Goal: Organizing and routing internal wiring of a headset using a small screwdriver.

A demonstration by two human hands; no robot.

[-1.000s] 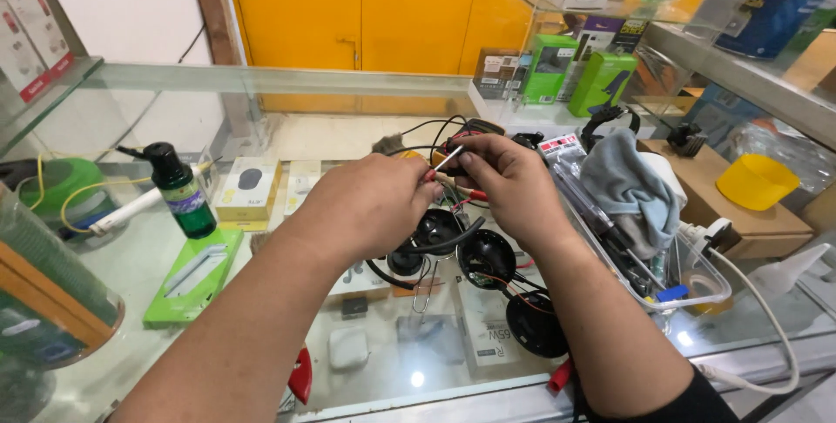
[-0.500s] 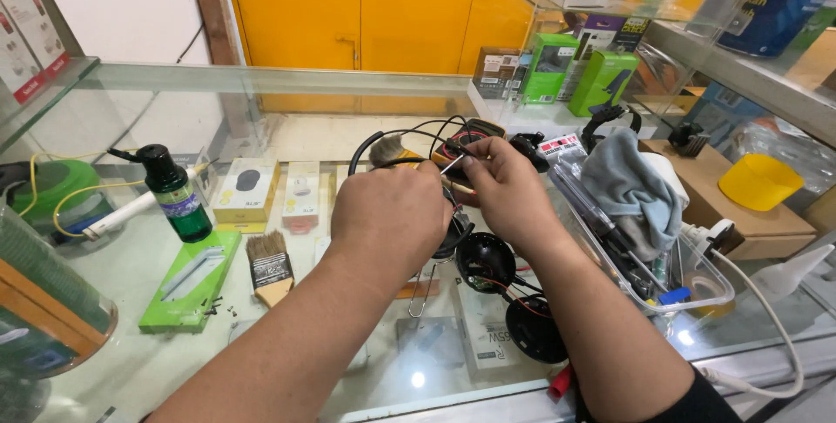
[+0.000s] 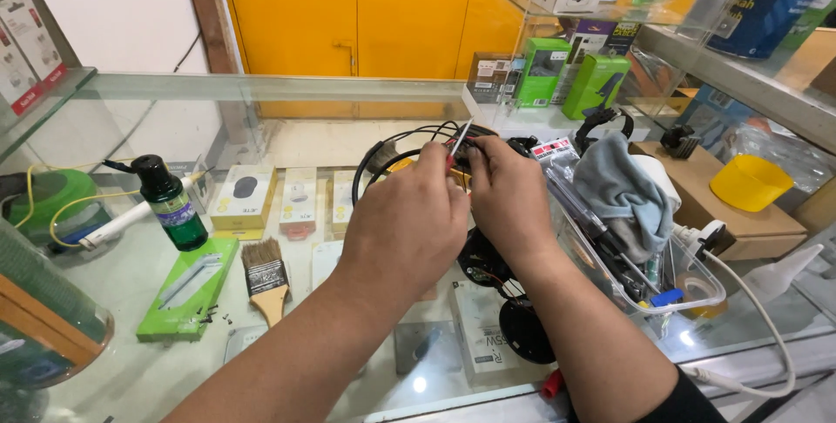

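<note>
On the glass table (image 3: 131,275), at frame centre, the left hand (image 3: 405,223) and right hand (image 3: 505,196) meet, both pinched on black wired headphones (image 3: 488,270) lying under and between them; the right fingers also grip a thin red-handled tool (image 3: 456,141).

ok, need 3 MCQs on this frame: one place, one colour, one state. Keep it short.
1. Where does the paint brush lie?
A. right of the flat green box
B. inside the clear tray
C. on the yellow bowl

2. What colour is the dropper bottle?
A. red
B. green with a black cap
C. white

3. What are the hands doing?
A. resting flat on the glass
B. both raised, pinching a thin tool among black wires
C. holding the brush

Key: 1 A, brush sits beside the box on the counter; 2 B, colours show plainly; 3 B, left hand and right hand meet at the thin tool.
</note>
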